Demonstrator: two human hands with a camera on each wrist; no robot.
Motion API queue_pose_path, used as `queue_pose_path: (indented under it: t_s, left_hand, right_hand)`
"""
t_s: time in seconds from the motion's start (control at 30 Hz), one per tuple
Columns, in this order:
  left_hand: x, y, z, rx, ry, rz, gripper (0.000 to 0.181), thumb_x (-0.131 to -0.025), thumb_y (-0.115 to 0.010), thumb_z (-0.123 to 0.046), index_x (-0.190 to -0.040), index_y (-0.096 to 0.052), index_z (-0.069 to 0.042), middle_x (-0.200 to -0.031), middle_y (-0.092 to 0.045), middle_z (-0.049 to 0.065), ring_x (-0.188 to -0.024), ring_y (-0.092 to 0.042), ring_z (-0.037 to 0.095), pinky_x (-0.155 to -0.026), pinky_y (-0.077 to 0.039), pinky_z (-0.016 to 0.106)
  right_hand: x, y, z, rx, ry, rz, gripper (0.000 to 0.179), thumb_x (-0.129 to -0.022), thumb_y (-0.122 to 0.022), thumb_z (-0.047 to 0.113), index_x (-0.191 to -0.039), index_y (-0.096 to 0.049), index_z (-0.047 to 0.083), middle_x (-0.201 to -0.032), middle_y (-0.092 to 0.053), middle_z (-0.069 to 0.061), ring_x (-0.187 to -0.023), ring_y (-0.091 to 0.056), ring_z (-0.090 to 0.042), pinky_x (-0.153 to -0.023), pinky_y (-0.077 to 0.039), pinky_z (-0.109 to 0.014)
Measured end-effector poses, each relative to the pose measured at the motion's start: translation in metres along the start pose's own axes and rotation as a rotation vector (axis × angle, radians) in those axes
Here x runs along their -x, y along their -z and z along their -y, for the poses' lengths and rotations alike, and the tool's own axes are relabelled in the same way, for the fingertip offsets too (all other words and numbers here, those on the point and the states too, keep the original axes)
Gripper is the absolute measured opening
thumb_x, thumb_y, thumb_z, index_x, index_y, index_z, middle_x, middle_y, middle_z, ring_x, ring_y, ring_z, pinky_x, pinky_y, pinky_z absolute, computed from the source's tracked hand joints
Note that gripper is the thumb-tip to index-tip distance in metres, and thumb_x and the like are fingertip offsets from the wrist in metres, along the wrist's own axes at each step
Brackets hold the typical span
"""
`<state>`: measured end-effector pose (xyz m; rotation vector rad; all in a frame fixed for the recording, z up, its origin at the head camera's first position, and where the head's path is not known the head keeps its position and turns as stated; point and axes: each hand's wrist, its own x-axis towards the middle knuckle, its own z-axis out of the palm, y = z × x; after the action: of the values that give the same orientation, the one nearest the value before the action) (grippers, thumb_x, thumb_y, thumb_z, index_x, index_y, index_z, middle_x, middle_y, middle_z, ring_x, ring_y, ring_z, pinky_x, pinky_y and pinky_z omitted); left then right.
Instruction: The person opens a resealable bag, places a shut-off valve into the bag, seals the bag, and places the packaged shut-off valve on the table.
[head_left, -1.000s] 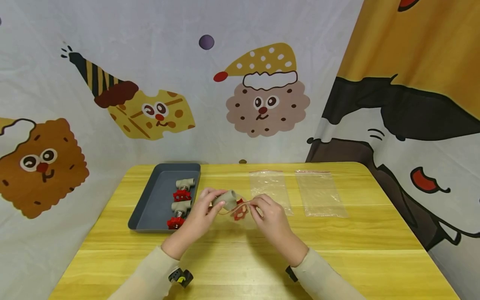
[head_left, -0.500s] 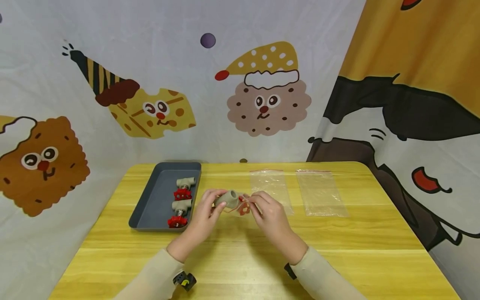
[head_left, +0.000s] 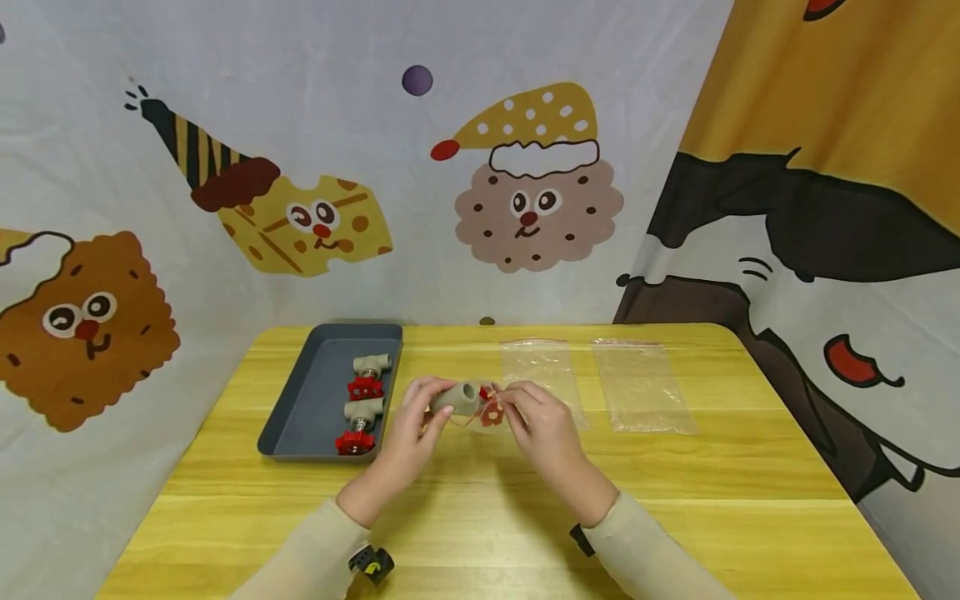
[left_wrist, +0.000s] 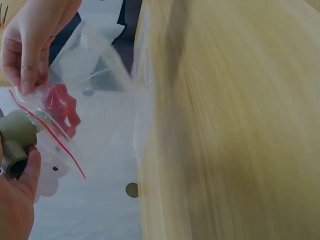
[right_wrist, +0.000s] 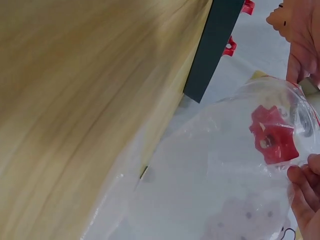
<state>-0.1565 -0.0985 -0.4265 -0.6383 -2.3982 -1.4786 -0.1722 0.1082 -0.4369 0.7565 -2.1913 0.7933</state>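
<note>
My left hand (head_left: 411,421) grips the grey-green pipe body of a valve (left_wrist: 19,131). The valve's red handwheel (right_wrist: 274,135) is inside a clear zip bag (right_wrist: 200,150), seen through the plastic in the right wrist view. Part of the grey body still sticks out past the bag's red-lined mouth. With thumb and fingertips, my right hand (head_left: 542,421) pinches the rim of that bag beside the handwheel. Both hands are raised above the middle of the table.
A dark grey tray (head_left: 300,400) stands at the left; two more valves with red handwheels (head_left: 356,442) lie along its right side. Two flat clear zip bags, a nearer one (head_left: 536,358) and another (head_left: 641,383), rest on the wooden table (head_left: 750,483). A cartoon-printed cloth hangs behind.
Both hands stay close together, the left one shifting slightly to the right with the valve. The red handwheel has moved rightward, nearer the right hand, inside the bag.
</note>
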Motion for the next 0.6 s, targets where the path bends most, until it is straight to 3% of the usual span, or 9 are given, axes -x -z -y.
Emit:
queue_pose_path:
  t_s: [0.1,0.23,0.4,0.6]
  left_hand:
    - [0.001,0.001,-0.01,0.006,-0.019,-0.006,0.028,-0.093,-0.054,0.0,-0.121,-0.055,0.001,-0.117,-0.05,0.019,-0.097,-0.055,0.024,-0.077,-0.055,0.031]
    - [0.003,-0.002,-0.011,0.023,-0.029,-0.011,0.027,-0.092,-0.054,0.001,-0.12,-0.056,0.002,-0.117,-0.049,0.02,-0.097,-0.055,0.025,-0.076,-0.055,0.03]
    - [0.004,-0.007,-0.009,0.061,0.012,-0.006,0.028,-0.093,-0.054,0.001,-0.121,-0.055,0.002,-0.119,-0.048,0.021,-0.1,-0.055,0.027,-0.077,-0.055,0.028]
    - [0.006,-0.02,0.02,0.077,0.016,0.013,0.031,-0.095,-0.054,-0.008,-0.126,-0.054,-0.011,-0.124,-0.047,0.013,-0.106,-0.053,0.024,-0.081,-0.055,0.033]
  right_hand:
    - [-0.001,0.0,0.0,0.01,0.047,-0.012,0.011,-0.078,-0.074,0.0,-0.087,-0.073,0.005,-0.09,-0.07,-0.003,-0.083,-0.065,-0.017,-0.076,-0.054,-0.026]
    - [-0.003,0.001,0.001,0.007,0.092,-0.014,0.012,-0.077,-0.074,0.0,-0.087,-0.073,0.005,-0.091,-0.071,-0.004,-0.084,-0.065,-0.018,-0.077,-0.054,-0.028]
    - [-0.005,0.002,0.006,-0.039,0.072,-0.009,0.007,-0.081,-0.071,0.001,-0.088,-0.071,0.003,-0.093,-0.069,-0.006,-0.088,-0.068,-0.019,-0.079,-0.055,-0.024]
    - [-0.008,0.005,0.011,-0.086,0.045,-0.037,0.005,-0.082,-0.071,0.003,-0.086,-0.069,0.005,-0.092,-0.069,-0.005,-0.085,-0.067,-0.018,-0.076,-0.054,-0.02]
